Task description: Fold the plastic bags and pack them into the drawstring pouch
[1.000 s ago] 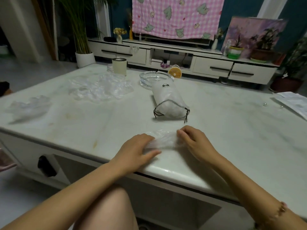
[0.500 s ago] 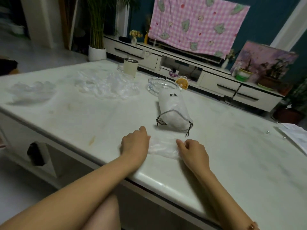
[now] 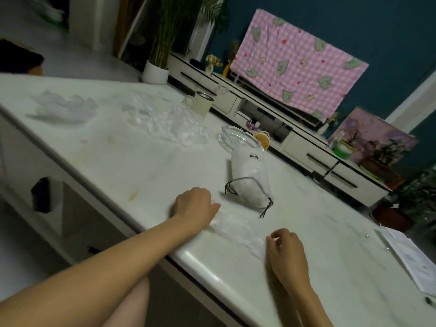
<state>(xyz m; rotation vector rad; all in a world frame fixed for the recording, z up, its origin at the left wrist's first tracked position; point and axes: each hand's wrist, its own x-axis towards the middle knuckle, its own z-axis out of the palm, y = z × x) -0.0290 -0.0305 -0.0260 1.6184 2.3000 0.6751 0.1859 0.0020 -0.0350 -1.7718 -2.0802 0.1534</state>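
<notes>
From the flat plastic bag [image 3: 238,230] at the near edge, the drawstring pouch [image 3: 250,180] lies close at 12 o'clock, cords trailing toward the bag, with the glass ashtray [image 3: 238,138] right behind it. Crumpled bags [image 3: 169,121] and a tin cup [image 3: 202,105] stand at 11 o'clock, well apart. Bare table [image 3: 318,267] runs at 10 and at 2 o'clock, reaching the papers [image 3: 410,256] at 3.

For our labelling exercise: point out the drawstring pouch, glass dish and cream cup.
drawstring pouch [image 3: 250,178]: head view, fabric body
glass dish [image 3: 230,136]: head view, near rim
cream cup [image 3: 200,107]: head view, side wall
</notes>
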